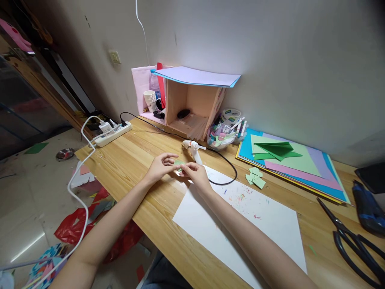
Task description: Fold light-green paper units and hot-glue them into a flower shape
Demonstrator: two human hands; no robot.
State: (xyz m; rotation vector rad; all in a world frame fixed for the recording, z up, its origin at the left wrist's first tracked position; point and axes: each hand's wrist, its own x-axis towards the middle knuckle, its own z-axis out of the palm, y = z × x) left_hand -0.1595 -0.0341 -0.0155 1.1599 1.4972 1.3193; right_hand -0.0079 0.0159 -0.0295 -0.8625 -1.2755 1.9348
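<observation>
Both hands meet over the table, just in front of a white glue gun (192,150). Between them is a small piece of green paper (178,163), partly covered by the fingers. My left hand (161,166) has its fingers curled, with thumb and fingers closed on the paper's left side. My right hand (195,173) pinches the right side of the same piece. Under my right forearm lies a large white sheet (270,224) marked with coloured specks. Several small pale green paper pieces (255,178) sit beyond that sheet.
A power strip (112,134) sits at the table's left end. Behind stand a cardboard box (192,104) and a tub of craft supplies (221,136). Stacked coloured paper (303,164), black scissors (345,235) and a dark blue tool (367,208) lie right. The glue gun's black cord (233,168) loops across.
</observation>
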